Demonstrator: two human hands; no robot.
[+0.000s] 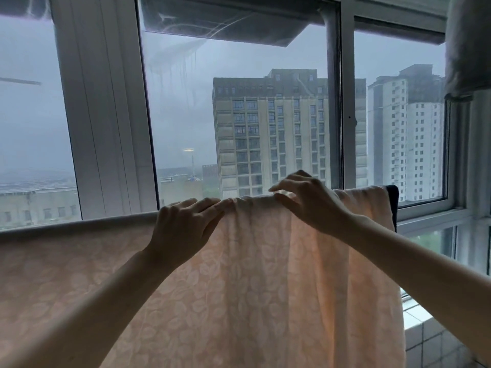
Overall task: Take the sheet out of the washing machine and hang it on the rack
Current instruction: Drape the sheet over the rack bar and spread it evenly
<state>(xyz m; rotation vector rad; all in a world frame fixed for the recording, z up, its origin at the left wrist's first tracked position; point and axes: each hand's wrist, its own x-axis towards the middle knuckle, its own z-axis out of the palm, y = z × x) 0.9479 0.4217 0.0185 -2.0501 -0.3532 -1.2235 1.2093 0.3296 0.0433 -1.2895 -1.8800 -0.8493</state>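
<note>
A pale peach sheet [252, 282] with a faint leaf pattern hangs over a raised rail, which the cloth hides. It spreads from the left edge to the right end near a dark piece [393, 200]. My left hand [183, 224] rests on the sheet's top fold, fingers pointing right. My right hand [308, 200] sits further right on the top edge, fingers curled and pinching a bunched fold of the cloth. No washing machine is in view.
A large window [239, 102] with white frames stands right behind the sheet, tall buildings outside. A grey cloth [467, 43] hangs at the upper right. A tiled ledge [430, 338] lies at the lower right.
</note>
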